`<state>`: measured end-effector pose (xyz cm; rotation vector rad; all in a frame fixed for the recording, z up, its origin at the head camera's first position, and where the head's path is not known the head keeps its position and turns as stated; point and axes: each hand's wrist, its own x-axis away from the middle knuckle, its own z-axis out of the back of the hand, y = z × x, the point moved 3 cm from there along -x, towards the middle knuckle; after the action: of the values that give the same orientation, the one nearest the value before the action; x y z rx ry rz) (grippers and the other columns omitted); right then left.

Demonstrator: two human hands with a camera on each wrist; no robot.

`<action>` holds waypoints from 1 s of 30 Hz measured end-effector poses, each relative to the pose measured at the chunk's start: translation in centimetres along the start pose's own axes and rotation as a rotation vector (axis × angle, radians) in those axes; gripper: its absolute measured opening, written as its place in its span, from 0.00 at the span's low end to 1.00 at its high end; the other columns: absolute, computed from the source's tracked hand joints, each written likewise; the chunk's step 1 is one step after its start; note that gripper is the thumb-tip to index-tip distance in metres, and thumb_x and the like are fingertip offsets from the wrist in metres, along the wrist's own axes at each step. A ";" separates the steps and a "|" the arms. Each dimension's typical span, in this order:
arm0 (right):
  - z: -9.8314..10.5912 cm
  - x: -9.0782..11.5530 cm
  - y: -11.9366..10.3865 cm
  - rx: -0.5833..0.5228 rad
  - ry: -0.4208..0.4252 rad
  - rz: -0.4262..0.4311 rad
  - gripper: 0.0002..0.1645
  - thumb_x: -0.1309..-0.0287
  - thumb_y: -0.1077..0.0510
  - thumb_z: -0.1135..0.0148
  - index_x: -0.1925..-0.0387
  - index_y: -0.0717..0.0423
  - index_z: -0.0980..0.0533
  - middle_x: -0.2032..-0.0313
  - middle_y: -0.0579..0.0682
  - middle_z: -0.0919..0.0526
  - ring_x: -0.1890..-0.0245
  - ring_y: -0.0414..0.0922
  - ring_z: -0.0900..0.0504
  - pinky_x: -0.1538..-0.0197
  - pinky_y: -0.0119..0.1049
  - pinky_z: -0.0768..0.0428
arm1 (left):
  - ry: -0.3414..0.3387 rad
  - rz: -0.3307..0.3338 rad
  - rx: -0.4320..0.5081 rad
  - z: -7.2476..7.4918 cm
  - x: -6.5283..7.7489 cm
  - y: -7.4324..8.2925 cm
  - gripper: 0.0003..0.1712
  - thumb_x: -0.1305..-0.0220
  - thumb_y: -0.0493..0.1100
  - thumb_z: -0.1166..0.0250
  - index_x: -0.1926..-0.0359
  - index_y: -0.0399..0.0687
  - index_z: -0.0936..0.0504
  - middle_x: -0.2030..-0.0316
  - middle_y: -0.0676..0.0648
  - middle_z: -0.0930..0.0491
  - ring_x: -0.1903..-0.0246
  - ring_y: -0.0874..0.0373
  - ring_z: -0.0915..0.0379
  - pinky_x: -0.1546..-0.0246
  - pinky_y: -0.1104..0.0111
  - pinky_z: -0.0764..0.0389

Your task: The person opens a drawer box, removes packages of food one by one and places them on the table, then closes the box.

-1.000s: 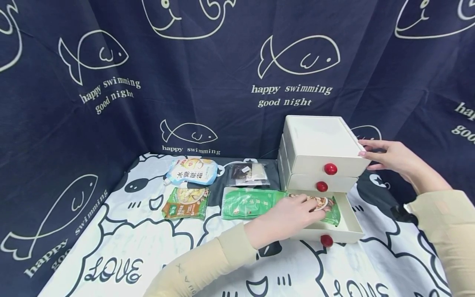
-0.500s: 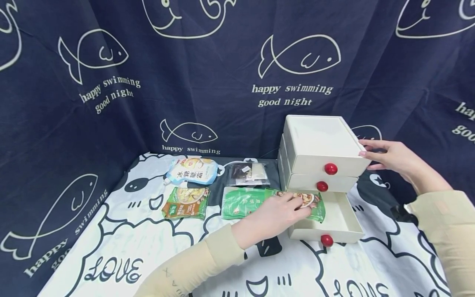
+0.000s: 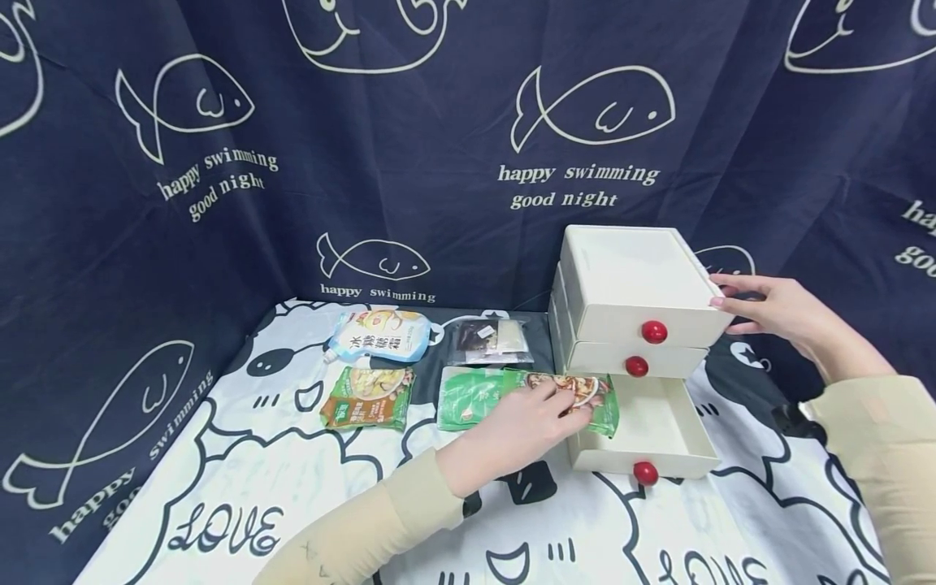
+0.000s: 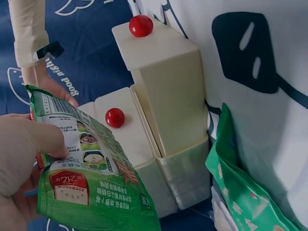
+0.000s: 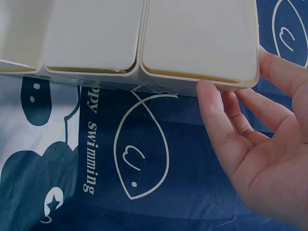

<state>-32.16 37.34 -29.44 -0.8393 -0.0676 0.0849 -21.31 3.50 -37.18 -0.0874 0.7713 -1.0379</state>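
My left hand (image 3: pixel 512 435) holds a green food packet (image 3: pixel 601 410) with a picture of a dish on it, over the left side of the open bottom drawer (image 3: pixel 669 422). In the left wrist view, the thumb lies across the printed back of the packet (image 4: pixel 96 163) and the fingers are behind it. My right hand (image 3: pixel 786 317) touches the upper right edge of a white drawer unit (image 3: pixel 632 268). Its fingers are spread along that edge in the right wrist view, the thumb at the front corner. The two upper drawers are closed.
Left of the drawers lies a flat green pouch (image 3: pixel 464 398), partly covered by the hand and packet. Behind it is a clear bag (image 3: pixel 491 343) with dark contents. Farther left are a blue-and-white spouted pouch (image 3: pixel 383 335) and a green-and-brown packet (image 3: pixel 369 398). Red knobs stick out from the drawers.
My left hand has moved left with the green food packet, from deep over the open drawer to its left side, uncovering more of the drawer's inside. The right hand stays at the unit's edge.
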 end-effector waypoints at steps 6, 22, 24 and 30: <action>0.0 0.1 0.0 0.024 0.009 0.008 0.44 0.41 0.47 0.39 0.32 0.66 0.43 0.58 0.37 0.32 0.67 0.25 0.23 0.62 0.33 0.18 | -0.039 0.021 0.015 0.2 1.4 -0.6 0.12 0.36 0.42 0.42 0.51 0.58 0.24 0.55 0.54 0.24 0.56 0.59 0.27 0.73 0.72 0.24; 0.1 -0.1 0.1 0.014 -0.003 -0.005 0.44 0.42 0.46 0.38 0.32 0.63 0.43 0.60 0.25 0.30 0.67 0.26 0.21 0.61 0.32 0.18 | -0.038 0.033 0.018 -0.2 4.9 -1.1 0.12 0.35 0.40 0.44 0.53 0.58 0.23 0.57 0.54 0.23 0.60 0.60 0.28 0.77 0.74 0.27; 0.1 -0.1 0.1 0.000 -0.003 -0.002 0.44 0.42 0.47 0.38 0.32 0.64 0.42 0.64 0.20 0.31 0.67 0.27 0.21 0.62 0.32 0.18 | -0.055 0.026 0.004 -0.3 5.3 -1.1 0.13 0.35 0.39 0.45 0.52 0.58 0.23 0.57 0.54 0.23 0.61 0.60 0.28 0.77 0.74 0.26; 0.1 -0.1 0.0 0.003 -0.004 0.001 0.43 0.41 0.48 0.38 0.32 0.65 0.42 0.65 0.19 0.31 0.67 0.26 0.21 0.62 0.32 0.18 | -0.071 -0.004 -0.032 -0.3 6.5 -1.0 0.16 0.34 0.38 0.52 0.51 0.56 0.23 0.58 0.53 0.22 0.63 0.58 0.27 0.77 0.73 0.26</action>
<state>-32.28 37.37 -29.34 -0.8361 -0.0706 0.0871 -20.41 -2.11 -40.45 -0.1520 0.7237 -1.0214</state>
